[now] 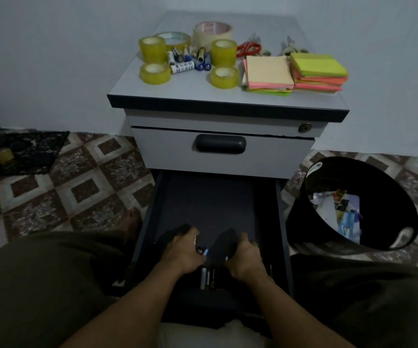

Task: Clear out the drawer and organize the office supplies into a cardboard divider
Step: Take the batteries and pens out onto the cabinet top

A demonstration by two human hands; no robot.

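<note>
Floor (52, 192): patterned tiles under a grey wall. I sit low and close so that I can reach into the cabinet (228, 154) in front of me.
Drawer (202, 204): the lower one, pulled fully out between my knees. Its dark bottom is mostly bare, so I judge the clearing is nearly done.
Left hand (182, 249): deep in the near end of the drawer, its fingers (192, 232) curled over a black lump (174, 232) that I can't identify in this dim light. Two small cells (201, 249) sit at my thumb, but I can't tell whether I'm pinching them.
Right hand (245, 257): beside the left, its fingers (244, 239) wrapped round a dark object (225, 243), probably lifting it out of the way.
Loose batteries (208, 277): lying side by side against the drawer's front wall, between my wrists. I expect to take these next.
Cabinet top: holds what has come out of the drawer, grouped by kind: tape rolls (152, 49), more batteries (190, 60), scissors (248, 48) and sticky notes (268, 71) (sorting now should make it quicker to fill the compartments).
Bin (297, 222): at my right knee and tilted towards me, with paper scraps inside, handy for rubbish.
Cardboard divider: not in view.
</note>
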